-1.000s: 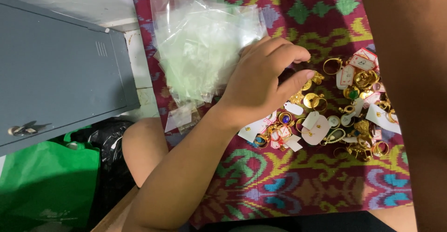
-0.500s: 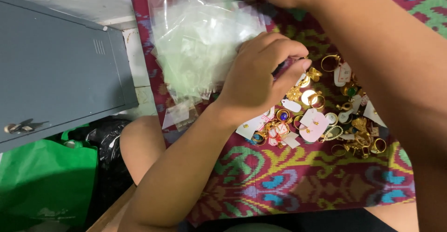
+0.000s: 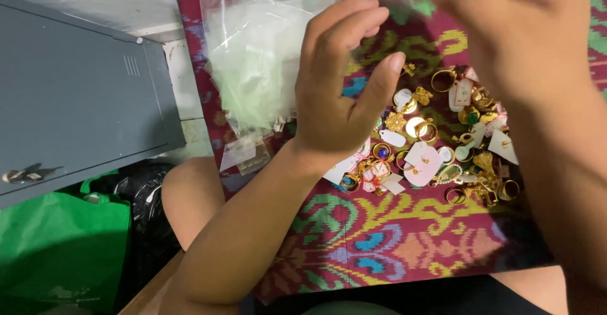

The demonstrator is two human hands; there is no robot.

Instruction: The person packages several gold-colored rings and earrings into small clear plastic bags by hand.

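Patterned cloth [image 3: 392, 239] carries clear plastic bags [image 3: 253, 68] and a gold jewellery pile [image 3: 442, 144]; left hand [image 3: 341, 94] hovers above pile, fingers half-curled, empty; right hand [image 3: 506, 18] blurred, grip unreadable.

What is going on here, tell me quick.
A person sits with a patterned cloth over the lap, both hands raised above a heap of gold jewellery with small tags. The left hand is open, fingers curled, holding nothing visible. The right hand is blurred; its grip can't be told. Clear plastic bags lie beside the heap.
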